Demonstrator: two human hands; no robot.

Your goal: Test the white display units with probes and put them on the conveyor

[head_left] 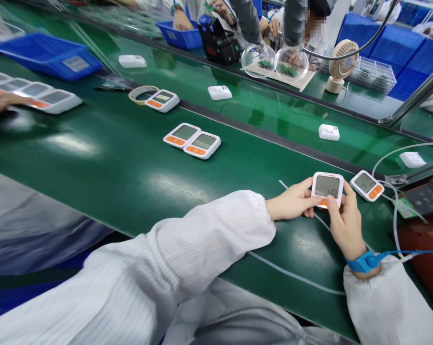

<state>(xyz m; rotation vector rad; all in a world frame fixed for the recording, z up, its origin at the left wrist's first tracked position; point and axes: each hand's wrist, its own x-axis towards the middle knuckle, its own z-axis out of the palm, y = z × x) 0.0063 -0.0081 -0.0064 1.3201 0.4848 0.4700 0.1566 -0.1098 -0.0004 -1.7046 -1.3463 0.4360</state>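
Between my two hands I hold a small white digital monitor [327,186] with a grey screen and orange buttons; dark digits show on its display. My left hand [296,199] grips its left edge, thumb on the orange button strip. My right hand [346,220], with a blue wrist strap [363,262], closes round the right edge, its thumb also at the buttons. Just right of it a similar monitor [366,185] lies on the green table, digits on its screen. Two more monitors [203,145] lie side by side at mid-table.
A thin clear tube [295,276] crosses the table under my arms. An orange-and-black device [428,196] stands at the right. White units [219,92] sit on the green strip beyond a dark rail. A co-worker's hand [0,103] touches a row of monitors near a blue bin [47,52].
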